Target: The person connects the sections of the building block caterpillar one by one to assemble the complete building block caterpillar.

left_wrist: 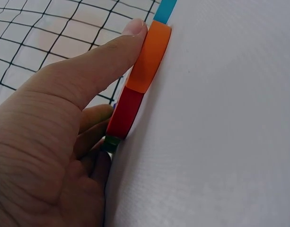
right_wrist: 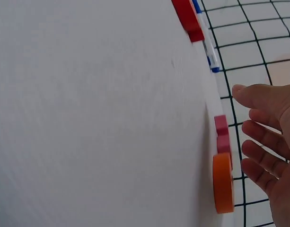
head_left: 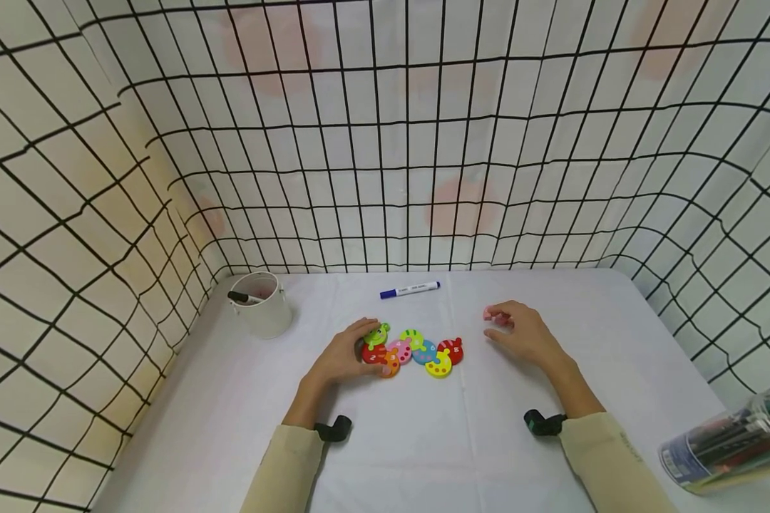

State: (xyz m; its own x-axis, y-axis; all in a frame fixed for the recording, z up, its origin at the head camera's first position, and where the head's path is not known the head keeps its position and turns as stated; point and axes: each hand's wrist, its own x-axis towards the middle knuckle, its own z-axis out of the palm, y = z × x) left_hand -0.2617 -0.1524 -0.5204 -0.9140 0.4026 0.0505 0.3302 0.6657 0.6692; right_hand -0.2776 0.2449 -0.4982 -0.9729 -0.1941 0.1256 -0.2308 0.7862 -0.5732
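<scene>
A caterpillar puzzle of colorful round pieces, some numbered, lies joined in a wavy row on the white table. My left hand holds its left end. The thumb touches the orange piece, while the fingers curve round behind the red piece and the green caterpillar head. To the right of the row, my right hand hovers with relaxed fingers, holding nothing. Close to it on the table are a pink piece and a loose orange piece; the hand hides the orange one in the head view.
A blue-and-white marker lies behind the puzzle. At the back left stands a white bucket with a black-capped pen inside. A clear jar of pens lies tilted at the front right. Grid-patterned cloth walls in the table.
</scene>
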